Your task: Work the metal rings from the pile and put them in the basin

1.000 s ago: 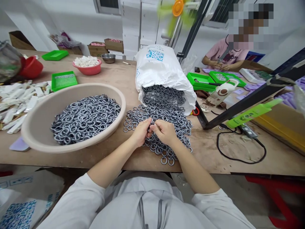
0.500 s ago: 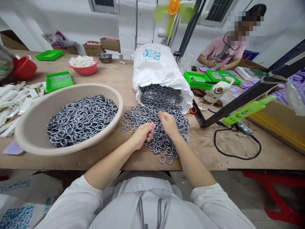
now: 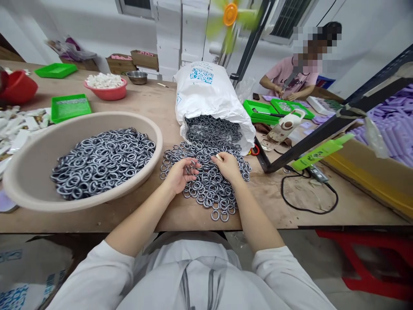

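Observation:
Grey rings [image 3: 206,189] lie in a loose heap on the table, spilling from the mouth of a white sack [image 3: 209,92]. My left hand [image 3: 181,175] is at the heap's left side, its fingers curled and a ring or two showing between thumb and fingers. Over the middle of the heap, my right hand [image 3: 228,167] is closed in a pinch; a small pale bit shows at the fingertips, too small to name. To the left stands a big beige basin [image 3: 29,172], part filled with the same rings.
Green trays [image 3: 56,70], a red bowl [image 3: 106,94] of white pieces and a steel bowl [image 3: 137,77] stand behind. A dark metal frame [image 3: 309,133], a cable [image 3: 282,189] and a green tube [image 3: 322,153] are at right. A co-worker [image 3: 295,75] sits beyond, near a spinning fan [image 3: 230,15].
My hands have drawn apart; the left moved left and its fingers loosened. The view has turned slightly right, so the things on the table appear further left.

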`<state>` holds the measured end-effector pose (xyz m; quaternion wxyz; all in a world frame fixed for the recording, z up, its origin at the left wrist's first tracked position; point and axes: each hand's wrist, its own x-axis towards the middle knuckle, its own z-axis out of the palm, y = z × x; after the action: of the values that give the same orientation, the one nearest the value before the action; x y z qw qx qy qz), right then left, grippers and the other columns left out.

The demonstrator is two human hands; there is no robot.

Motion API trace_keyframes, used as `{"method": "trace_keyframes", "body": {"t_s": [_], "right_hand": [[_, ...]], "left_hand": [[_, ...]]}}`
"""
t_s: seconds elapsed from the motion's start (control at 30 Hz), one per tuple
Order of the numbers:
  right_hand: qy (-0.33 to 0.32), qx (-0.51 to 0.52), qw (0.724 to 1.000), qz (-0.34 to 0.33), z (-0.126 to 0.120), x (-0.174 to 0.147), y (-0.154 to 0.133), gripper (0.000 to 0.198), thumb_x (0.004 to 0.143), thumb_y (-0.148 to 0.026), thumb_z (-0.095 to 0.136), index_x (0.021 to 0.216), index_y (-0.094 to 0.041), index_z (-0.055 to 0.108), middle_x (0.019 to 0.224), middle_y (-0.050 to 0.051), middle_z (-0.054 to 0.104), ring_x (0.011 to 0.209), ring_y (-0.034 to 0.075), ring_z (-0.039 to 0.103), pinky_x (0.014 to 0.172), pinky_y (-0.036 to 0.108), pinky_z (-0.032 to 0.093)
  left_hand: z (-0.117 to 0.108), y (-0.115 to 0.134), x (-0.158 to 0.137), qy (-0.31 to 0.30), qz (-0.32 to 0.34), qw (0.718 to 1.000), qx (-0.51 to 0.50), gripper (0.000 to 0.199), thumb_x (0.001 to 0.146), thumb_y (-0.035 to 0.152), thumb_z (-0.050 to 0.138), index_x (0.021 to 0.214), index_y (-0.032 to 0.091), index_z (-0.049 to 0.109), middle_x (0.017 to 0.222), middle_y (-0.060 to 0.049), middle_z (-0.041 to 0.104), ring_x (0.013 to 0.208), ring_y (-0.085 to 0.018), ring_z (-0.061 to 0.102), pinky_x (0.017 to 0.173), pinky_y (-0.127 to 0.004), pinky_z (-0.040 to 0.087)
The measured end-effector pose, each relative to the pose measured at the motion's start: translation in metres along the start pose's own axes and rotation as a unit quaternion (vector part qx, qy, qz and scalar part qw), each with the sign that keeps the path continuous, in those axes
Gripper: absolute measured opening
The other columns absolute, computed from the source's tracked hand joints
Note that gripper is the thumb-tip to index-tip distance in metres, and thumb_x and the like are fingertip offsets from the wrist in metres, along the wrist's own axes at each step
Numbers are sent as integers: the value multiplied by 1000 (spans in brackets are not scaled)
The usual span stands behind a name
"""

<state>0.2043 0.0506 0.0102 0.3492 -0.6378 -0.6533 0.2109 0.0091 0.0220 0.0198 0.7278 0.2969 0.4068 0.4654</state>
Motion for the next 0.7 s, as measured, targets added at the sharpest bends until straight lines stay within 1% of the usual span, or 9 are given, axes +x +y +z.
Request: {"method": "trace_keyframes", "body": {"t_s": [0.07, 0.13, 0.2, 0.27, 0.37, 0.43, 0.53, 0.6, 0.7], "right_hand": [[-55, 163, 985, -1, 1, -5, -5, 49, 80, -64, 62, 60, -22, 46, 54, -5, 42, 51, 10, 35, 52, 26, 25], [-106, 286, 952, 11, 6, -12, -14, 56, 73, -74, 64, 63, -22, 46, 54, -6, 43, 48, 9, 32, 48, 25, 25], [-128, 351, 927, 25, 13, -20, -24, 59, 68, -79, 66, 65, -22, 47, 55, -6, 45, 47, 8, 32, 45, 24, 24], [-128, 378, 916, 29, 21, -27, -32, 60, 66, -78, 68, 65, -23, 46, 53, -6, 42, 47, 8, 31, 45, 24, 23], [-127, 394, 910, 15, 30, -32, -39, 57, 65, -72, 74, 66, -23, 46, 53, -8, 38, 48, 8, 30, 46, 23, 25], [-119, 404, 907, -6, 32, -33, -40, 55, 63, -69, 78, 71, -23, 48, 58, -7, 41, 52, 9, 34, 50, 24, 29], [-66, 390, 917, -45, 29, -31, -38, 54, 67, -69, 75, 84, -23, 53, 70, -5, 48, 60, 11, 40, 57, 25, 34], [-41, 324, 942, -85, 24, -31, -35, 50, 78, -71, 64, 85, -23, 54, 69, -4, 47, 60, 12, 39, 57, 26, 32], [-42, 157, 972, -171, 16, -37, -34, 48, 93, -65, 45, 73, -22, 52, 64, -2, 46, 59, 13, 41, 60, 28, 31]], "left_hand": [[4, -3, -1, -2, 3, 1000, 9, 18, 77, 29, 66, 84, 14, 61, 80, -2, 63, 54, -7, 56, 40, -15, 40], [8, -8, -2, -12, 25, 999, 33, 29, 75, 40, 73, 81, 15, 59, 73, 2, 55, 49, -4, 47, 36, -13, 28], [13, -14, -4, -26, 50, 997, 56, 40, 72, 50, 77, 78, 16, 56, 66, 5, 47, 46, -3, 37, 36, -13, 19], [16, -18, -5, -35, 76, 994, 66, 45, 72, 55, 77, 74, 17, 53, 61, 6, 42, 46, -3, 31, 38, -15, 17], [18, -20, -7, -28, 111, 992, 61, 47, 74, 56, 75, 69, 17, 50, 58, 6, 40, 48, -4, 29, 41, -16, 20], [17, -20, -7, -23, 126, 990, 51, 49, 73, 57, 75, 68, 17, 48, 58, 6, 39, 48, -4, 28, 41, -17, 20], [14, -19, -7, -43, 118, 992, 32, 51, 70, 58, 76, 69, 18, 46, 58, 7, 38, 45, -3, 25, 40, -17, 16], [12, -17, -7, -63, 98, 993, 22, 50, 71, 57, 75, 70, 18, 44, 58, 7, 37, 44, -3, 24, 39, -17, 15], [11, -15, -7, -69, 76, 995, 6, 50, 71, 57, 75, 71, 19, 43, 57, 8, 37, 42, -2, 25, 39, -16, 16]]}}
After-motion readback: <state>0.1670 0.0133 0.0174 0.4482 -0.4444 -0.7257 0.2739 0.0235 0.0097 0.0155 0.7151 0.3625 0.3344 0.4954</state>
